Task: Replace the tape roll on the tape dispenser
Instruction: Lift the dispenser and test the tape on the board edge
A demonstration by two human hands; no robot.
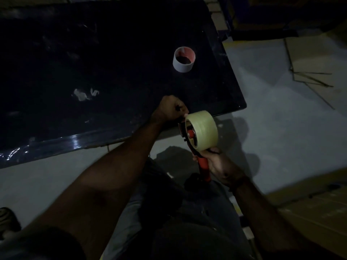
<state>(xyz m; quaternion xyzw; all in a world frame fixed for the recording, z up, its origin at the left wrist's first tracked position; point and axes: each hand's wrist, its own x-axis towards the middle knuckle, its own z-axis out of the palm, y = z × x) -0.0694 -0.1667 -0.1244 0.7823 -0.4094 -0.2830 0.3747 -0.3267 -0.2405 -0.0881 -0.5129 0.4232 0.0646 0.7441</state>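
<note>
A full roll of pale clear tape (203, 128) sits on the red hub of a tape dispenser (189, 136). My right hand (219, 165) grips the dispenser's red handle (204, 167) from below, off the table's near right corner. My left hand (171, 109) is closed at the roll's upper left edge, its fingertips pinching there; whether they hold the tape end is too dark to tell. An empty white cardboard core (184, 59) stands upright on the black table (112, 62), well beyond both hands.
Scraps of used tape (84, 94) lie on the table to the left. The table's right edge (232, 76) drops to a grey floor (281, 119). Flattened cardboard (315, 59) lies at the far right. My legs fill the lower middle.
</note>
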